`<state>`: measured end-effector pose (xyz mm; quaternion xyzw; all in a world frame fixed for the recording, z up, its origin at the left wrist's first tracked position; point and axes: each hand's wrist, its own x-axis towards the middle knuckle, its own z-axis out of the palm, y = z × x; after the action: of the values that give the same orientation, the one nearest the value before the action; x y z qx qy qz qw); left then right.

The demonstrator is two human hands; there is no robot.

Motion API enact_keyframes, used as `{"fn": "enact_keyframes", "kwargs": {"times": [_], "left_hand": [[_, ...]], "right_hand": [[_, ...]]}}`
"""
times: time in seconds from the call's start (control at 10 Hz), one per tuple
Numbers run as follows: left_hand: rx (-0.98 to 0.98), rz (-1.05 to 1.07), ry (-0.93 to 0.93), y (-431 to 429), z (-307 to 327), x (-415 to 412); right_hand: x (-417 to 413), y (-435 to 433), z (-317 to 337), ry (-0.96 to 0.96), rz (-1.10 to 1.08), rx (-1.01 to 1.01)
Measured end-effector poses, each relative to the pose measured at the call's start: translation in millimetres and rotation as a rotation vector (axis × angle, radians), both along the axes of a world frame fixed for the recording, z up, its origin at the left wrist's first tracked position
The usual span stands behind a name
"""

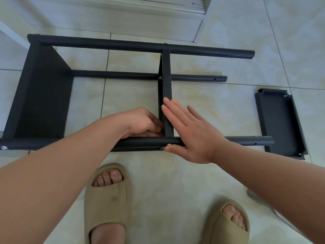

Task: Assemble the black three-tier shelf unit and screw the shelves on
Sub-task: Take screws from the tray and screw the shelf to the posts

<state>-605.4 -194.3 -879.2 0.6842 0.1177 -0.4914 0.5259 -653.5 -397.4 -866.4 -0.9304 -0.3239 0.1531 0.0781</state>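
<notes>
Right hand (pixel 191 136) flat against middle shelf (pixel 166 76), left hand (pixel 140 122) curled beside it

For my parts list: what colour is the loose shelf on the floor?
The shelf is black; head view.

Black shelf frame (pixel 44 95), black loose shelf (pixel 279 122), beige slippers (pixel 107 201), cream marbled floor tiles (pixel 219 106)

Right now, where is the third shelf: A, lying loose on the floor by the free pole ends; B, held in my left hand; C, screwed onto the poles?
A: the third shelf lies on the floor tiles beside the free ends of the poles, fixed to none of them.
</notes>
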Motion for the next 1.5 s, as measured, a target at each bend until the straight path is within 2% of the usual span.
{"fn": "enact_keyframes", "kwargs": {"times": [0.2, 0.3, 0.6, 0.7, 1.5], "left_hand": [[-0.014, 0.004, -0.058, 2.1, -3.2, -1.1], [0.091, -0.022, -0.156, -0.6, -8.2, 0.4], [0.061, -0.198, -0.005, -3.9, -4.6, 5.1], [-0.037, -0.159, 0.170, -2.5, -2.8, 6.7], [-0.083, -0.219, 0.279, -1.0, -4.8, 8.0]], "right_hand": [[-0.5, 0.3, 0.1, -0.005, -0.005, 0.005], [-0.6, 0.4, 0.2, -0.004, -0.008, 0.007], [-0.4, 0.9, -0.2, -0.009, -0.008, 0.006], [-0.2, 0.8, 0.0, -0.014, -0.008, 0.004], [-0.1, 1.3, 0.9, -0.020, -0.008, -0.012]]}}
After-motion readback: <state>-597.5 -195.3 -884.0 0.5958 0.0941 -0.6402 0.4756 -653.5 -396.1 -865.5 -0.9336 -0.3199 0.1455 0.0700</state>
